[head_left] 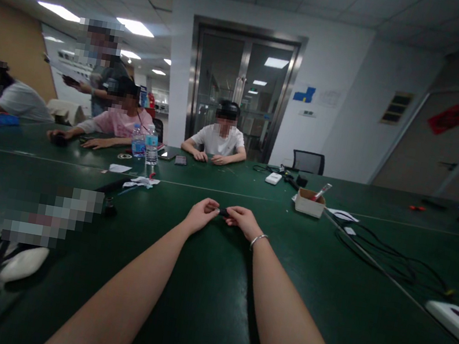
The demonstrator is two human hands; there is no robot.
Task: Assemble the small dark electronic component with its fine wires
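Note:
Both my arms reach forward over a dark green table (204,320). Between my fingertips is a small black object (223,212), too small and dark to name. My left hand (203,214) pinches its left end, thumb and fingers pressed together. From the other side my right hand (243,221) grips its right end, with a silver bracelet (258,241) at the wrist. The fingers cover part of the object, and it is held just at or above the tabletop; I cannot tell which.
A small box (310,204) with a pen-like item stands ahead right, near black cables (391,258). Two water bottles (151,147) stand ahead left. A white mouse (24,265) and cables lie at near left, a white device (457,324) at right. People sit across the table.

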